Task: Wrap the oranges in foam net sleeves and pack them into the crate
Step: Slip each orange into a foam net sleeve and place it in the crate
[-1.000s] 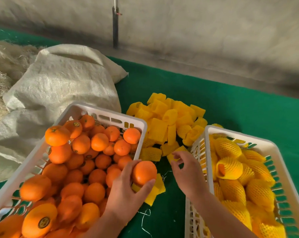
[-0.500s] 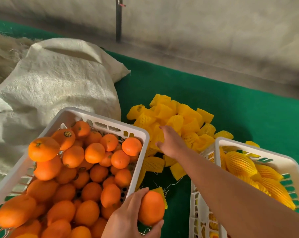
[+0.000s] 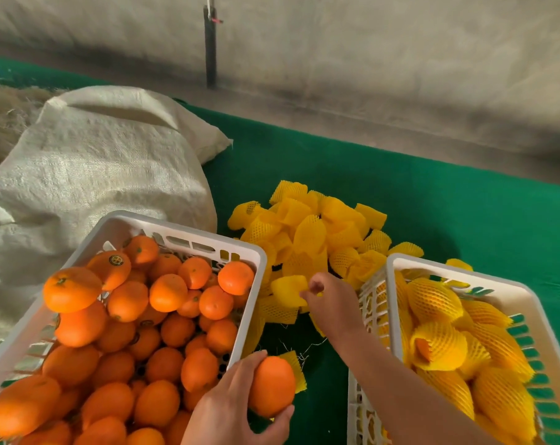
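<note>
My left hand point(image 3: 237, 409) grips a bare orange point(image 3: 272, 385) just past the near right corner of the white crate of loose oranges point(image 3: 182, 228). My right hand point(image 3: 331, 301) pinches a flat yellow foam net sleeve point(image 3: 288, 289) lifted from the near side of the pile of yellow sleeves point(image 3: 310, 232) on the green cloth. To the right stands the white packing crate point(image 3: 510, 290) holding several oranges wrapped in yellow net point(image 3: 433, 300); one wrapped orange point(image 3: 436, 348) shows orange skin at its open end.
A large white woven sack point(image 3: 89, 165) lies behind and left of the orange crate. Green cloth point(image 3: 449, 203) covers the surface, ending at a grey wall point(image 3: 368, 59) with a dark vertical pole point(image 3: 209, 46). Another yellow sleeve point(image 3: 296, 367) lies behind the held orange.
My right hand has drawn back from the sleeve pile toward me with one sleeve pinched. My left hand still holds the orange in about the same place.
</note>
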{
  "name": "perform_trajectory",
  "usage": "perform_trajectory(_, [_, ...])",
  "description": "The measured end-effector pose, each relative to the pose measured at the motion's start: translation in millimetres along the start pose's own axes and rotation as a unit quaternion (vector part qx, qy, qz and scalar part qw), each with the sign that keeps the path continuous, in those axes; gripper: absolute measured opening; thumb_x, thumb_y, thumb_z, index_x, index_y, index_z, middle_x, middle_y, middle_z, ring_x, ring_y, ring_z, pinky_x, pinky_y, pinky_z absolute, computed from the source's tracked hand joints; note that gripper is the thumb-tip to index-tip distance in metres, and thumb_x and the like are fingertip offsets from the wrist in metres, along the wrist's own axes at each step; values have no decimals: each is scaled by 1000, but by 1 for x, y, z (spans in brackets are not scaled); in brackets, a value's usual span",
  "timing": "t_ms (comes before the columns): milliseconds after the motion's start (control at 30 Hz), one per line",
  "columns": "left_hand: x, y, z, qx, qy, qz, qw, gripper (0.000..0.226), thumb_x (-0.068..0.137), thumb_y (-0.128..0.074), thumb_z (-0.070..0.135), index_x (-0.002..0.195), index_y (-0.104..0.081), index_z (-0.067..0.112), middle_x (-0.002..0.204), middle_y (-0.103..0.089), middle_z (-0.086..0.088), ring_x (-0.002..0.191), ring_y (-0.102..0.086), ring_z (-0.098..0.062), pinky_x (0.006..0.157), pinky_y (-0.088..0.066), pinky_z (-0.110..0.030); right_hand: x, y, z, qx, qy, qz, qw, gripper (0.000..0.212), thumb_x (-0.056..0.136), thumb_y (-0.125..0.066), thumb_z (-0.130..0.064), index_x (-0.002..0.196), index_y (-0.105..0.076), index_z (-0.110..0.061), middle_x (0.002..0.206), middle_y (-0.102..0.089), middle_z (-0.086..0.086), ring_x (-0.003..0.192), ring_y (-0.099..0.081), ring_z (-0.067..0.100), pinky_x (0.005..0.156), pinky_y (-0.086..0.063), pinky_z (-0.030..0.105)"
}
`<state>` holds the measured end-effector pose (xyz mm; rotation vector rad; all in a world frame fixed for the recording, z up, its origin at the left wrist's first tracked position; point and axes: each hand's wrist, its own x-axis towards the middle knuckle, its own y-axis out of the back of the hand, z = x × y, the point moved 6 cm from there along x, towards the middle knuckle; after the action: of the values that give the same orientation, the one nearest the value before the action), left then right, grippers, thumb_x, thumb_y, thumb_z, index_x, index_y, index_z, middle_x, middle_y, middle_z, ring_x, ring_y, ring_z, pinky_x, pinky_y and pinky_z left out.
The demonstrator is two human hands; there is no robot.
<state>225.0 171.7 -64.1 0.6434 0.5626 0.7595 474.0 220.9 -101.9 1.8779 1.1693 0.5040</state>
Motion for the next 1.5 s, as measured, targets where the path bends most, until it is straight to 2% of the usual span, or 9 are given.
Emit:
perform_trajectory(300, [-18,6,4,-13,-4,68,998,84,71,-58,92,142,-35,53,122,-47,34,97,-59,1,71,-46,-10,-128,59,11,132,-62,6,989,21,91,-80,-32,85,-60,-34,131,-57,-26,67,-70,-8,57,-61,23])
perform_trajectory(433, [-34,12,12,-125,26,54,990,68,72,-73,78,131,-48,55,117,-56,28,90,-65,-6,69,-53,-20,-175,91,2,136,-27,24,990,21,92,-78,-29,86,-59,-34,136,-66,-9,65,-73,3,62,-64,34])
perform_trajectory(700, [-85,-18,42,-644,142,-69,749,63,76,-77,38,133,-57,23,98,-70,-20,78,-68,-37,70,-61,-48,-234,123,11,128,11,53,990,22,88,-84,-30,92,-62,-35,99,-67,-14,72,-71,9,58,-58,22])
perform_trajectory(900, [-104,-24,76,-620,85,-139,767,59,73,-81,45,126,-72,21,100,-66,-19,78,-63,-33,70,-59,-43,-259,121,14,166,-3,-18,986,24,92,-77,-38,109,-61,-38,97,-69,-19,68,-74,6,59,-62,28])
perform_trajectory(1033, [-103,-25,76,-686,89,-144,708,61,69,-87,44,122,-75,17,95,-64,-17,72,-57,-28,63,-54,-40,-271,119,12,229,-32,-104,967,49,94,-52,-64,118,-67,-24,76,-69,-10,58,-69,11,64,-53,19])
perform_trajectory(1133, [-98,-23,74,-724,106,-115,672,65,70,-87,42,129,-70,23,102,-63,-19,73,-54,-28,62,-52,-39,-277,122,22,331,-85,-110,933,48,109,-38,-48,103,-71,-14,56,-58,5,52,-54,12,72,-47,27])
perform_trajectory(1233, [-96,-25,71,-705,121,-85,693,71,73,-86,40,138,-58,30,97,-63,-20,73,-57,-30,64,-56,-42,-273,130,24,256,-71,-55,963,32,110,-48,-29,92,-73,-21,63,-65,-2,57,-57,10,67,-50,28])
perform_trajectory(1367, [-101,-31,77,-613,118,-67,779,77,61,-94,44,129,-65,23,93,-69,-20,74,-64,-35,67,-60,-45,-267,147,17,57,-12,38,998,19,93,-72,-50,98,-74,-32,86,-63,-27,76,-63,1,62,-45,6])
perform_trajectory(1500, [-115,-35,104,-495,54,-188,846,70,71,-89,57,134,-65,36,119,-69,-10,94,-71,-38,81,-60,-46,-263,140,7,3,4,19,1000,31,88,-76,-55,109,-67,-33,105,-62,-17,88,-57,5,64,-39,5])
